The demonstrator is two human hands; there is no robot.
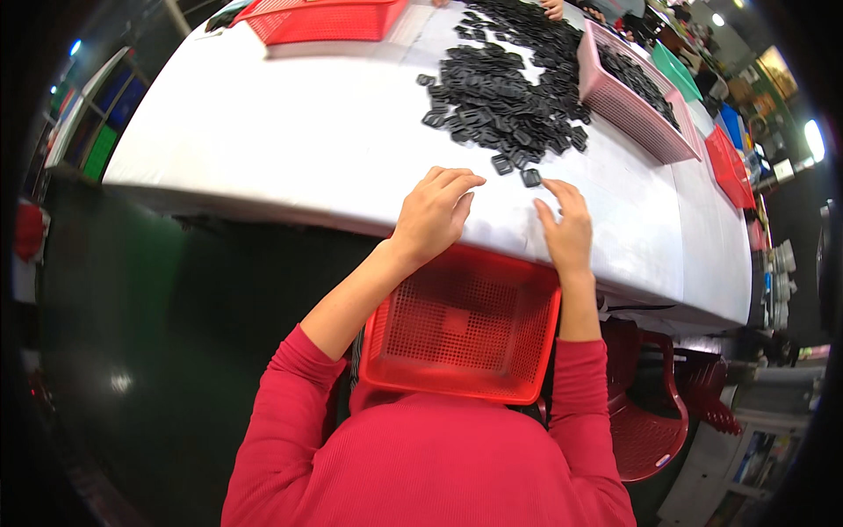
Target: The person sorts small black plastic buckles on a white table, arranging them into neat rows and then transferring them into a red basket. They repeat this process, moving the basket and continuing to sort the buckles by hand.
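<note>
Over the near edge of the white table, my left hand is half curled, its thumb apart from the fingers and nothing visible between them. My right hand is open beside a small black square plastic piece; its index fingertip is at or very near the piece's right side, and I cannot tell whether they touch. Another such piece lies just beyond, at the near end of a large heap of black plastic pieces. Below my hands, a red perforated plastic basket rests against my lap, with no pieces visible inside.
A pink basket full of black pieces stands right of the heap. Another red basket sits at the far left of the white-covered table. Other people's hands show at the far side. A dark red chair stands at my right.
</note>
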